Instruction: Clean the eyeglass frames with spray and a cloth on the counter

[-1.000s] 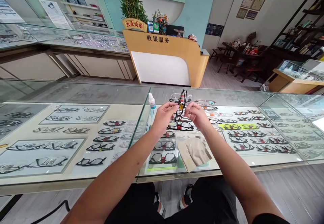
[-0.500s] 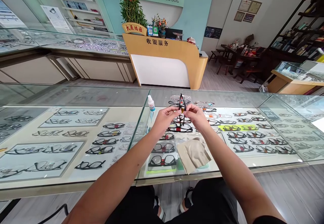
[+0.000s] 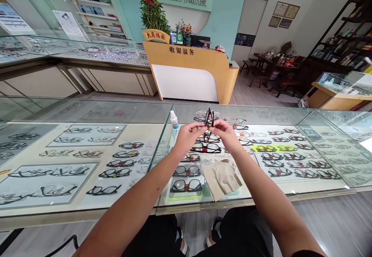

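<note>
A dark-framed pair of eyeglasses (image 3: 209, 116) is held upright and edge-on above the glass display counter, with a small yellow patch at its middle. My left hand (image 3: 189, 135) pinches it from the left side, fingers closed. From the right, my right hand (image 3: 226, 133) pinches the same eyeglasses with thumb and fingers. Just below and nearer to me lies a crumpled beige cleaning cloth (image 3: 223, 177) on the counter top. A white spray bottle (image 3: 174, 119) with a blue label stands left of my hands.
Under the glass of the counter (image 3: 139, 206) lie rows of eyeglasses, such as a black pair (image 3: 186, 185) left of the cloth. Beyond the counter stands a wooden cashier desk (image 3: 188, 55) with a plant on it. More display cases line the left wall.
Both hands keep the eyeglasses at nearly the same spot, with only a slight shift in their tilt. The whole view has moved slightly. The cloth and bottle stay in place.
</note>
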A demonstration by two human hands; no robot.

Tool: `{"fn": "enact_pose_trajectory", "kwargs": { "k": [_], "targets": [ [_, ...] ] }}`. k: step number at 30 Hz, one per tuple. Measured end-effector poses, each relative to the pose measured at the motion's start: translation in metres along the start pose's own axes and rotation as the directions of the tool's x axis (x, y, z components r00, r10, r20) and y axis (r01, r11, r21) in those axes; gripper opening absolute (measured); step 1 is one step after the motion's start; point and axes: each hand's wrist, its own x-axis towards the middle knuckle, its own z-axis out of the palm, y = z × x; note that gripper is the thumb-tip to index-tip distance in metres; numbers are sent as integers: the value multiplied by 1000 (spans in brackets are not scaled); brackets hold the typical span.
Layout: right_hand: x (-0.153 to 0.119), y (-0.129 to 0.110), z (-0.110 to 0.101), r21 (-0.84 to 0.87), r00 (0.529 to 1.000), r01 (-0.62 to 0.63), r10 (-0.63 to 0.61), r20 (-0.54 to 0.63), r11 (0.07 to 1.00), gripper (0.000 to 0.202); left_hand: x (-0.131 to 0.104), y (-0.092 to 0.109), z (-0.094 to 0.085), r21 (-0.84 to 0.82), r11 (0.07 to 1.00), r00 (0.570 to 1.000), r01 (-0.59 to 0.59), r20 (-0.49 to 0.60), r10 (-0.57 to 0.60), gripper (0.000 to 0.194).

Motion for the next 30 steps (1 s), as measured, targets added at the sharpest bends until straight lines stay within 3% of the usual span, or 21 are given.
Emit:
{"fn": "enact_pose_trajectory", "kwargs": {
  "k": [8, 14, 17, 20, 22, 26, 30],
  "targets": [
    [2, -11, -16, -208, 992, 48, -72, -107, 977, 40, 2, 13, -13, 181, 980, 996, -84, 0, 86, 36],
    [-1, -17, -32, -570, 922, 125, -307, -236, 812, 28, 5, 18, -24, 384, 914, 991, -131, 54, 119, 31],
    [-3, -20, -31, -669, 887, 159, -403, -226, 726, 26, 4, 17, -23, 383, 917, 994, -108, 65, 90, 34],
    [-6, -21, -24, -643, 862, 228, -459, -215, 731, 30, 1, 14, -15, 303, 947, 994, -108, 33, 103, 36],
    [-7, -20, -19, -620, 871, 267, -460, -173, 738, 32, -2, 12, -10, 267, 957, 994, -108, 11, 109, 37],
    [-9, -14, -11, -645, 934, 260, -356, -20, 719, 21, -7, 5, -2, 270, 955, 993, -121, 34, 116, 37],
    [-7, -7, -9, -663, 954, 227, -298, 6, 713, 16, -9, 0, 1, 272, 952, 990, -138, 64, 125, 35]
  ]
}}
